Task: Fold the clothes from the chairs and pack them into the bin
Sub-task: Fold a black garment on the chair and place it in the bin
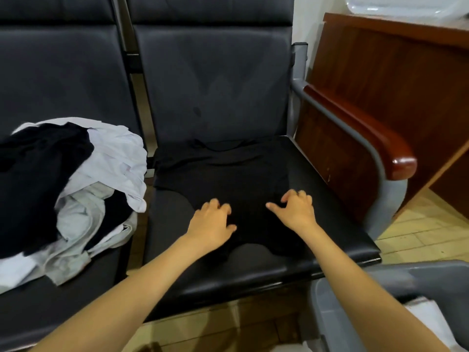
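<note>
The site was a waiting area of an office or public building. A row of joined dark padded seats on a metal frame stood beyond the fingers of the right hand. A wood-capped armrest and a panelled wooden counter lay to the right of those fingers, over a pale tiled floor.

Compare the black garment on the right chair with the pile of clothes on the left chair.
The black garment lies spread flat; the pile is a crumpled heap. The black garment is one dark piece; the pile mixes white, grey and black pieces. The left hand and right hand touch the black garment; nothing touches the pile. Both lie on dark chair seats.
</note>
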### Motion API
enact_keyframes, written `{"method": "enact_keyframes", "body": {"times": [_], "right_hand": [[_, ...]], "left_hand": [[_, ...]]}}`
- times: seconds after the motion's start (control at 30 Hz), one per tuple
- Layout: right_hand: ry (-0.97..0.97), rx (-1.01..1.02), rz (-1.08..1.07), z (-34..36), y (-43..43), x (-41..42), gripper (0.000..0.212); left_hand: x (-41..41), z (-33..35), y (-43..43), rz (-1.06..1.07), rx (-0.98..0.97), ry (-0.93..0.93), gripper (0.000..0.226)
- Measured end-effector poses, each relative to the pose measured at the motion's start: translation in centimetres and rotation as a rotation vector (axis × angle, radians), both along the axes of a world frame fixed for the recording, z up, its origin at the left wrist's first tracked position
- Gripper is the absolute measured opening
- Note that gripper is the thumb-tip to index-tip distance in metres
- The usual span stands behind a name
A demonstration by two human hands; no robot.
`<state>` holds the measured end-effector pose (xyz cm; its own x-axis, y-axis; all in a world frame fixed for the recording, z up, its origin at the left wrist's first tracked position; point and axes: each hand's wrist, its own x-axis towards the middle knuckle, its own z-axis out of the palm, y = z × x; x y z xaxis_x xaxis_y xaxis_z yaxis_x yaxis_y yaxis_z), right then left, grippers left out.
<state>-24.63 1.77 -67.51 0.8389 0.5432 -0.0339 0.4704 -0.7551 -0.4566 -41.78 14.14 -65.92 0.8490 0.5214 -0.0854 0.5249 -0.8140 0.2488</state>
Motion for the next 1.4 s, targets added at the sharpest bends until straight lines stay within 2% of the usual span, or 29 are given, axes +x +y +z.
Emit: {"method": "enact_keyframes", "body": {"times": [0.13, 0.23, 0.3, 0.4, 0.47, 0.53, 0.63, 0.77, 0.83, 0.93, 1.0, 1.1, 1.17, 1.27, 1.33, 1.4], "right_hand": [[-0.038, 0.03, 0.065, 0.1, -2.7, -2.9, 0.044], [-0.12, -0.04, 0.093, -0.5, -4.0, -4.1, 0.038], [-0.126, -0.009, 0.099, -0.6, -4.4, -4.4, 0.03], [-0.048, 0.273, 0.09, 0.2, -4.7, -4.7, 0.016], [0.1, 0.488, 0.036, 1.5, -5.0, -4.9, 0.021], [0.198, 0.594, 0.008, 2.9, -5.4, -5.1, 0.024], [0.163, 0.47, 0.05, 3.0, -6.2, -5.3, 0.032], [0.143, 0.027, 0.167, 0.7, -8.0, -5.3, 0.04], [0.123, 0.045, 0.2, -0.1, -8.7, -5.4, 0.045], [-0.196, 0.233, 0.334, -0.4, -9.5, -5.9, 0.03], [-0.306, 0.248, 0.494, -0.5, -10.1, -6.0, 0.023], [-0.194, 0.051, 0.685, -0.9, -11.2, -5.7, 0.04], [-0.104, 0.02, 0.678, -1.1, -11.7, -5.3, 0.043], [-0.112, 0.032, 0.612, -1.1, -11.5, -5.3, 0.033], [-0.129, 0.097, 0.568, -0.5, -11.0, -5.8, 0.024], [-0.044, 0.188, 0.558, 1.0, -10.4, -6.8, 0.018]], "left_hand": [[-3.1, 0.0, -1.3, 0.017, -0.097, 0.103, 0.048], [-4.2, 0.4, -1.6, 0.027, -0.118, 0.146, 0.042], [-4.9, 0.1, -2.0, 0.058, -0.104, 0.122, 0.038], [-6.0, -1.1, -3.4, 0.095, -0.098, 0.04, 0.04], [-6.4, -1.7, -4.1, 0.09, -0.078, -0.023, 0.045], [-6.8, -1.5, -4.1, 0.096, -0.125, -0.078, 0.048], [-7.3, -1.1, -3.4, 0.121, -0.227, -0.076, 0.044], [-8.3, -1.1, -1.8, 0.041, -0.271, -0.035, 0.024], [-9.0, -1.2, -1.2, -0.005, -0.287, -0.032, 0.018], [-9.9, -1.5, -1.0, -0.067, -0.245, -0.118, 0.01], [-10.5, -1.5, -0.9, -0.122, -0.219, -0.137, 0.006], [-11.3, -1.4, -0.6, -0.177, -0.262, -0.095, 0.015], [-11.7, -1.7, -0.4, -0.181, -0.22, -0.101, 0.015], [-11.6, -1.7, -0.8, -0.15, -0.101, -0.142, 0.01], [-11.5, -1.2, -1.1, -0.088, -0.099, -0.174, 0.008], [-11.7, -0.6, -1.2, 0.018, -0.12, -0.219, 0.009]]}}
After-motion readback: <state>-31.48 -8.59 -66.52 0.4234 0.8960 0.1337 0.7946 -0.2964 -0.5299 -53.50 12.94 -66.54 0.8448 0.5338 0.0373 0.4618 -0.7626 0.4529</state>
